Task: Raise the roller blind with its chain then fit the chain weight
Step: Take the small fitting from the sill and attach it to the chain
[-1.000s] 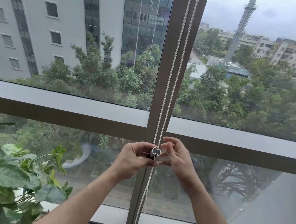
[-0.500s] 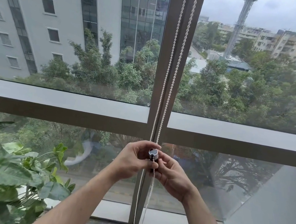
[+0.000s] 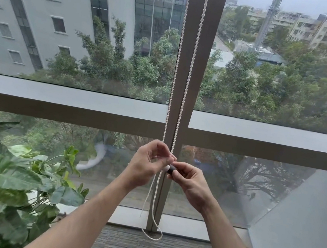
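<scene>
At 6 o'clock the bead chain [image 3: 194,43] loop hangs slack to the carpet; just above, the left hand [image 3: 144,167] pinches the chain while the right hand [image 3: 189,181] clamps the dark chain weight [image 3: 171,169] against it. Beyond, no blind covers the glass, so raising looks finished; fitting the weight remains.

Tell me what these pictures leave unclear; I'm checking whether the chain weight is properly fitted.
Head view only:
- Chain weight: mostly hidden by right hand fingers; whether it is closed on the chain cannot be told.
- Left hand grip: curled fingers hide which bead chain strand it pinches.
- Roller blind: cut off by the top edge; its height is unseen.
- Chain loop near the floor: thin, beads too small to make out.
</scene>
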`<state>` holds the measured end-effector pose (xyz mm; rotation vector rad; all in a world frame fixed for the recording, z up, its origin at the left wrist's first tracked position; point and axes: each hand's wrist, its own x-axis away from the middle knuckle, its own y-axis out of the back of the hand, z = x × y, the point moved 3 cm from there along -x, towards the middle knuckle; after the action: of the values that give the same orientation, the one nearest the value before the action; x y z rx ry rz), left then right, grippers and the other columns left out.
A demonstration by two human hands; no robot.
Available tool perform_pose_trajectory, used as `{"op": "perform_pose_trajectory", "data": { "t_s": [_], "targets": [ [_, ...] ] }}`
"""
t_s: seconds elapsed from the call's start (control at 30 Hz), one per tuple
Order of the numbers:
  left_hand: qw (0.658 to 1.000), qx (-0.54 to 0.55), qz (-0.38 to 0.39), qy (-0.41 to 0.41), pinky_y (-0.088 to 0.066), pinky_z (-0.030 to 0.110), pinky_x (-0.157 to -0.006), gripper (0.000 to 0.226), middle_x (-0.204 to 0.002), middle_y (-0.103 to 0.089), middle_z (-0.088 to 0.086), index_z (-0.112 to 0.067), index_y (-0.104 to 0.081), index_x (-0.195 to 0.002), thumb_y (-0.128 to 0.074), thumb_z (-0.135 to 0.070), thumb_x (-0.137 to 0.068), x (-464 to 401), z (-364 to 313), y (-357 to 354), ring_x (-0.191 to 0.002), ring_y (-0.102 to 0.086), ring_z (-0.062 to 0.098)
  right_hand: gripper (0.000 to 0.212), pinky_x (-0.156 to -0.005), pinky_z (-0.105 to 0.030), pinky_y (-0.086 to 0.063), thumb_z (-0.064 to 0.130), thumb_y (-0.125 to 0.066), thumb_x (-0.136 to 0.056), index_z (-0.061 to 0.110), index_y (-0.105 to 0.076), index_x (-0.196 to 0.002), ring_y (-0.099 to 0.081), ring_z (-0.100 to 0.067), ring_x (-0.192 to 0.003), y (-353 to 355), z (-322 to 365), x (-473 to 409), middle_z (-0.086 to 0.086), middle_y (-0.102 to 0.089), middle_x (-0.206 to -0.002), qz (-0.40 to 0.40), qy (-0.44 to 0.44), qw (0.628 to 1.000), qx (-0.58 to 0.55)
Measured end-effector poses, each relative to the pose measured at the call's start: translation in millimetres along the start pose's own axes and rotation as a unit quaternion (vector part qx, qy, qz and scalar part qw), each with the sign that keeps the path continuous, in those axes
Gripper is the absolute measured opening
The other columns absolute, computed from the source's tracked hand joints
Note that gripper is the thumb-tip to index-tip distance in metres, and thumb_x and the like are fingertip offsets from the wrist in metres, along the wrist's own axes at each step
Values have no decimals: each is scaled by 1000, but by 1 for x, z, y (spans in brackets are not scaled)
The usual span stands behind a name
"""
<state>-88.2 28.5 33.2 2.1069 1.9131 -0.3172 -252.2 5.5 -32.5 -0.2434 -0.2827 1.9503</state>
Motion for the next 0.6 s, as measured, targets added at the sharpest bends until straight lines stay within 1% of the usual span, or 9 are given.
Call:
{"op": "perform_pose_trajectory", "data": {
  "t_s": [0.1, 0.17, 0.27, 0.33, 0.43, 0.5, 0.6],
  "targets": [
    [1000, 1, -30, -1, -59, 47, -78, 15, -87, -73, 20, -11, -61, -88, -73, -5, -83, 1, 6, 2, -85, -72, 30, 23, -94, -39, -51, 5, -72, -84, 6, -74, -107, -64, -23, -93, 6, -12, 4, -15, -72, -102, -15, -13, 998, 54],
    [999, -11, -41, 0, -58, 48, -77, 16, -86, -73, 20, -13, -61, -90, -74, -9, -82, 3, 12, 3, -81, -73, 30, 23, -94, -40, -50, -2, -68, -87, 2, -72, -110, -62, -22, -92, 9, -19, 7, -14, -72, -101, -21, -27, 996, 87],
    [998, -30, -53, 12, -60, 42, -72, 20, -82, -73, 10, -27, -64, -88, -75, -11, -83, 9, 22, 3, -76, -73, 22, 23, -94, -35, -51, -1, -71, -87, 3, -72, -110, -65, -14, -92, 13, -30, 13, -8, -74, -100, -27, -46, 989, 137],
    [998, -29, -57, 26, -59, 38, -69, 26, -78, -73, 4, -31, -66, -86, -75, -7, -83, 12, 32, 4, -73, -73, 19, 23, -93, -32, -52, 0, -72, -86, 5, -73, -109, -67, -12, -93, 17, -41, 17, -9, -75, -102, -31, -65, 985, 158],
    [997, -42, -54, 40, -60, 42, -70, 21, -78, -74, 3, -28, -69, -86, -76, -8, -84, 16, 43, 6, -74, -74, 22, 25, -92, -30, -53, 1, -74, -85, 7, -73, -109, -66, -13, -94, 21, -56, 22, -14, -74, -106, -32, -89, 980, 177],
    [996, -48, -49, 48, -61, 47, -73, 15, -79, -74, 6, -23, -70, -87, -76, -10, -84, 19, 50, 6, -75, -74, 24, 24, -90, -27, -53, -1, -73, -85, 10, -73, -107, -66, -12, -92, 23, -67, 24, -12, -74, -104, -28, -104, 978, 179],
    [996, -51, -43, 64, -61, 51, -74, 13, -78, -74, 11, -18, -70, -88, -75, -7, -84, 24, 59, 5, -75, -73, 27, 24, -89, -31, -53, -3, -70, -86, 9, -71, -107, -65, -11, -85, 25, -83, 27, -7, -73, -97, -28, -127, 974, 184]
  ]
}}
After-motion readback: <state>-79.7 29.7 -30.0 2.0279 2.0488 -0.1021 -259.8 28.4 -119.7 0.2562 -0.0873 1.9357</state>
